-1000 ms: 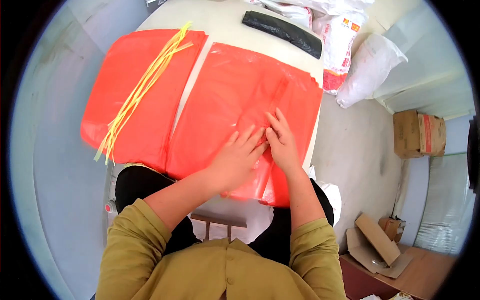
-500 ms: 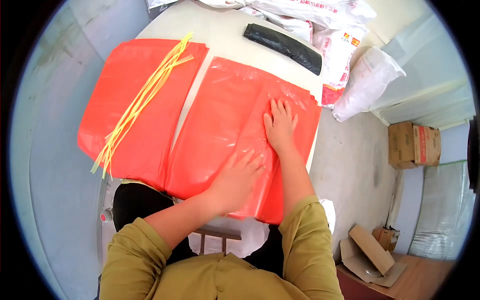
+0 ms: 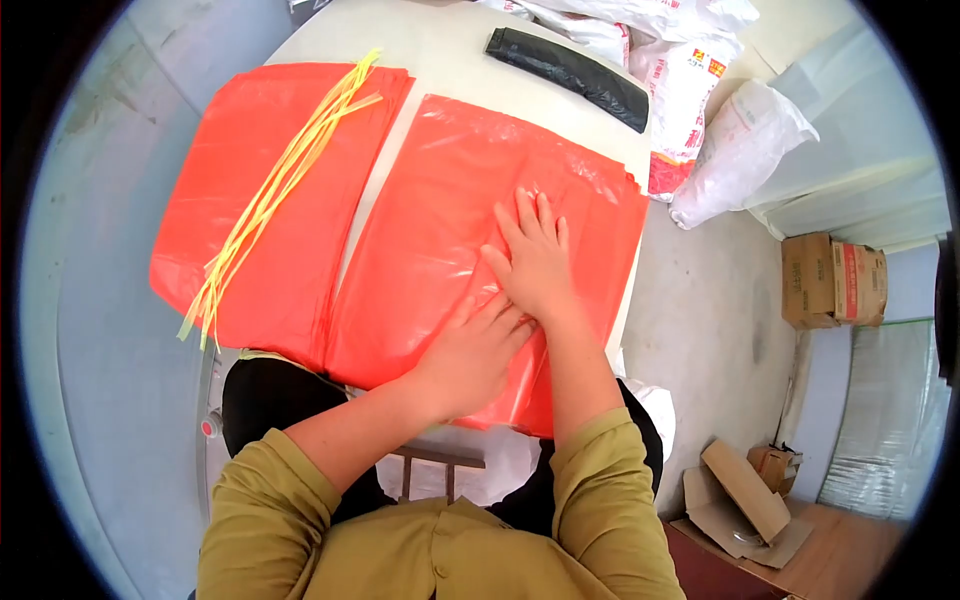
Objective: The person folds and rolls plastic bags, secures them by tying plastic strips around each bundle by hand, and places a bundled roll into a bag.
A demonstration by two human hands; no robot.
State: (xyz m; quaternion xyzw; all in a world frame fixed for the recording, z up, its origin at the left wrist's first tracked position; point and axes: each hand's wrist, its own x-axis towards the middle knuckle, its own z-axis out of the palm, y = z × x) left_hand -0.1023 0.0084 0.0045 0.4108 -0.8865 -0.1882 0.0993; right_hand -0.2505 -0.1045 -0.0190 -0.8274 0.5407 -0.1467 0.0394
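Note:
In the head view a stack of red plastic bags lies flat in front of me on the pale table. My left hand presses on its lower middle, fingers extended. My right hand rests on the same stack, a little farther up and right, with fingers spread flat. The left fingertips are close to the right wrist. Creases run through the top bag around both hands. To the left lies a second stack of red bags, with a bundle of yellow strips across it.
A black plastic roll lies near the table's far edge. White printed sacks stand beyond it, and another white sack leans at the right. Cardboard boxes stand by the right wall. An opened carton lies at lower right.
My right hand has slid left across the top bag, closer to my left hand. My left hand stays almost in place. The whole view has shifted slightly.

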